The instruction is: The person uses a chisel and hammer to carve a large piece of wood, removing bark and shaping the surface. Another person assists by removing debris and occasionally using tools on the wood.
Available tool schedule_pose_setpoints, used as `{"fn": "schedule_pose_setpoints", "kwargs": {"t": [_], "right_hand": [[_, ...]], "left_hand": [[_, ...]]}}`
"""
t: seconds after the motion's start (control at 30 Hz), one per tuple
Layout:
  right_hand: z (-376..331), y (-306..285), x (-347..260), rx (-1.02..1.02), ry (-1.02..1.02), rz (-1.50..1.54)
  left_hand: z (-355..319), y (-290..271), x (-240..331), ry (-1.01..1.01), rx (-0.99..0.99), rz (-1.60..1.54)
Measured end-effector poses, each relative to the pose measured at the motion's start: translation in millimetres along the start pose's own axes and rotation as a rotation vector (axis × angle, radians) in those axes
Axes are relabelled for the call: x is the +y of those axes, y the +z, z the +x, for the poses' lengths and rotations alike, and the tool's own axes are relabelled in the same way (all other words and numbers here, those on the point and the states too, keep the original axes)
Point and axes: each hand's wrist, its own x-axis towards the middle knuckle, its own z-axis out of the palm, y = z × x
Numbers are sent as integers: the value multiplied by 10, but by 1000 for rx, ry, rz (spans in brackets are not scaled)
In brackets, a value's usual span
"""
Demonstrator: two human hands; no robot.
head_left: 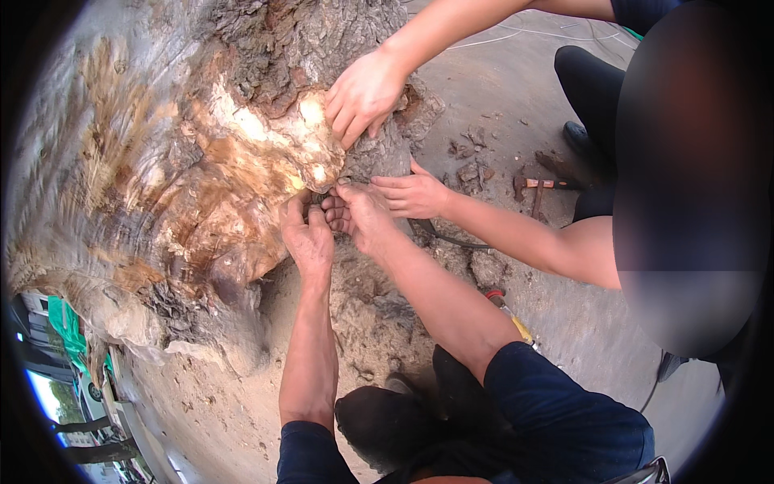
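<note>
A big weathered tree stump, with rough bark and a pale, freshly bared patch, fills the upper left. Below the patch, at the stump's lower edge, my left hand is closed, fingers bent up against the wood. Beside it on the right, my right hand curls its fingers toward the left one. Whatever lies between my fingertips is dark and too small to name. A co-worker's hand presses on the stump above mine. The same person's other hand lies flat against the bark just right of my right hand.
A hammer with an orange-marked handle lies on the dusty ground at right, near bark pieces. A yellow and red tool is by my right elbow. A dark cable runs under the co-worker's arm. The co-worker crouches at right.
</note>
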Motion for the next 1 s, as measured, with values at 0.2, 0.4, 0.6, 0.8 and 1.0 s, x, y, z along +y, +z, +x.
{"fn": "schedule_pose_setpoints", "kwargs": {"t": [0.2, 0.4, 0.6, 0.8, 1.0], "right_hand": [[-115, 58, -85, 49, 15, -144], [-273, 117, -136, 74, 0, -375], [-343, 133, -214, 68, -51, -554], [-410, 163, -273, 122, -97, -544], [-468, 151, -358, 107, -163, -624]], "left_hand": [[-28, 7, -161, -26, 15, -160], [18, -46, 10, -255, 59, -375], [45, -4, 132, -238, 188, -473], [94, -233, 172, -270, 90, -489], [84, -235, 327, -124, 197, -515]]}}
